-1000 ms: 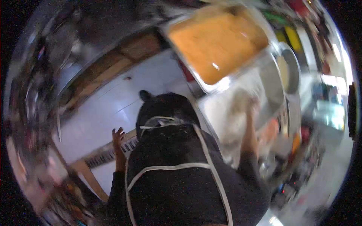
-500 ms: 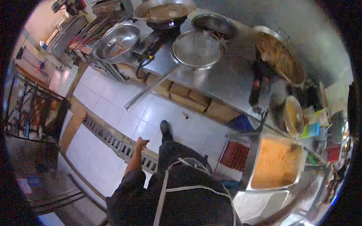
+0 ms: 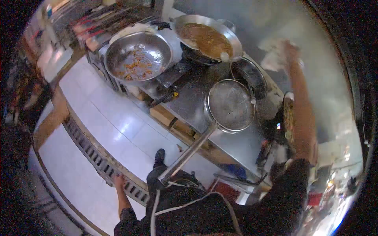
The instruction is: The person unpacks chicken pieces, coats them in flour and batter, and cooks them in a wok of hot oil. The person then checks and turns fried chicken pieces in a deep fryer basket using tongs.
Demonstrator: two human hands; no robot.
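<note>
My right hand [image 3: 291,52] is stretched out far to the right, at the grey wall behind the stove, and is closed on a crumpled whitish cloth [image 3: 271,56]. Its fingers are partly blurred. Low at my side, above the floor drain, hangs my left hand [image 3: 119,181], with nothing seen in it and its fingers loosely apart, though small and smeared. A long-handled round strainer [image 3: 230,105] lies on the steel counter [image 3: 189,100], its handle jutting over the edge towards me. Behind it stands a large pan of brown liquid [image 3: 206,39].
A wide metal bowl [image 3: 138,59] with orange scraps stands at the counter's left. A dark pan [image 3: 252,76] leans behind the strainer. Another pan of food [image 3: 288,118] is partly hidden by my right arm. Below are a red crate [image 3: 224,192] and a slotted floor drain [image 3: 94,153].
My right hand has come into view, reaching to the wall with the cloth. My left hand hangs lower and further left. The view has turned, and the counter appears closer.
</note>
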